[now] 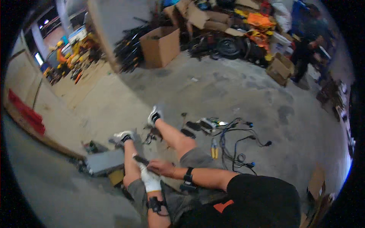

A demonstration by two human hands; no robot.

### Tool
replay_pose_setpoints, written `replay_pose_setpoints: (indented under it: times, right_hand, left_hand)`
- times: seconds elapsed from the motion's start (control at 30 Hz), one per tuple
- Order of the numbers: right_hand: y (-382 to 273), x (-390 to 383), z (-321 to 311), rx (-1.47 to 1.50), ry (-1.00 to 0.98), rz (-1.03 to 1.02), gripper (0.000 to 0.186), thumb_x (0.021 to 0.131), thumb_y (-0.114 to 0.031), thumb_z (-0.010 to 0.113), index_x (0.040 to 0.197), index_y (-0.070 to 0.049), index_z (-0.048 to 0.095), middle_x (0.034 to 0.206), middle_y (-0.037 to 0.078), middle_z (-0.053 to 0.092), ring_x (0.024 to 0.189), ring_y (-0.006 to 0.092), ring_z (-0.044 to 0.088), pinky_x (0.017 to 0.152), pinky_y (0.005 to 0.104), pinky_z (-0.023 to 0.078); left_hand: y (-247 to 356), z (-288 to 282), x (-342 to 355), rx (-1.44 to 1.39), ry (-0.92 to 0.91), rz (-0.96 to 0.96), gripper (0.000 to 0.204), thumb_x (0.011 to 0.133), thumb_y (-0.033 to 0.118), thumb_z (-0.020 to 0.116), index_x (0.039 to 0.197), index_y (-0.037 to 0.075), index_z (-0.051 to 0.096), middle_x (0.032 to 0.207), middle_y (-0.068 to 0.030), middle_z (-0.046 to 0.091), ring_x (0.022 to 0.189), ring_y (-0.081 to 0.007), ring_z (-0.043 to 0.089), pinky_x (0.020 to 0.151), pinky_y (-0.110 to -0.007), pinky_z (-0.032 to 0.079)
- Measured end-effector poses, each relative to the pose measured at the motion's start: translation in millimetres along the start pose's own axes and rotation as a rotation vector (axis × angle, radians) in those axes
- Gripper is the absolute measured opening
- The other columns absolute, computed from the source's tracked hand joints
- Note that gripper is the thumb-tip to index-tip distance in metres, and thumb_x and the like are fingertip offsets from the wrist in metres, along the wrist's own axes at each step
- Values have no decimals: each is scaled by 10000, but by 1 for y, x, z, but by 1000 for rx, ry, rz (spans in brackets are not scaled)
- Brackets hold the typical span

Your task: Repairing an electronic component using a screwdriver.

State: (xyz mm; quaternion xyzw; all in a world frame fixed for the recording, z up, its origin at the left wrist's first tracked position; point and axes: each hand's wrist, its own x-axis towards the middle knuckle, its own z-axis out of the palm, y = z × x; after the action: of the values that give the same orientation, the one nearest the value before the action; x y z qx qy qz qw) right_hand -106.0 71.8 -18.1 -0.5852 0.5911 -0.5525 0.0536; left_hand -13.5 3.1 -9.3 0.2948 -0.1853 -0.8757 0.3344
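My left hand [150, 176], in a white glove, is closed on a small dark elongated object [140, 159] above my legs. My bare right hand [161, 167] is closed at the same object, beside the gloved fingers; its exact make is too small to tell. On the floor to the right of my legs lie yellow-handled pliers [214, 149], several dark cables with blue connectors [237, 141] and some small dark parts [193, 125]. A grey metal box [102, 161] is left of my legs.
Cardboard boxes [159, 45], black tubes [131, 45] and orange and yellow items [260, 21] are piled along the back. Another person [307, 45] stands at back right. A doorway at left shows more piled goods [68, 57]. A cardboard piece [316, 182] is at lower right.
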Motion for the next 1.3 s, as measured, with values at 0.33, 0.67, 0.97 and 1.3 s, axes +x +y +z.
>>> replay_pose_setpoints:
  times: [0.33,0.67,0.97,1.3]
  right_hand:
    - [-8,9,4,103,-47,188,144,856,-78,693,996,-48,680,936,124,651,832,292,636,728,364,510]
    - [-8,7,-15,117,-24,269,151,845,-114,709,968,-35,670,904,137,637,818,320,623,711,384,499]
    - [-8,11,-14,93,-53,248,127,849,-125,704,924,-33,661,830,125,614,730,292,600,647,371,468]
    - [-19,18,-17,62,-47,176,151,849,-38,698,997,-25,666,893,105,602,722,223,606,636,316,489]
  left_hand:
    - [-8,-24,24,-180,89,59,333,989,451,534,1080,135,583,930,-33,586,858,-165,575,782,-310,490]
    - [-10,-10,9,-171,-26,-36,470,974,501,518,1125,59,560,986,-67,593,923,-224,582,862,-350,504]
    - [-9,-13,12,-179,3,-21,460,965,514,536,1116,82,584,983,-46,602,900,-217,589,835,-365,514]
    - [-7,-6,6,-148,-3,5,481,958,527,542,1113,73,588,991,-59,616,894,-219,605,803,-365,520]
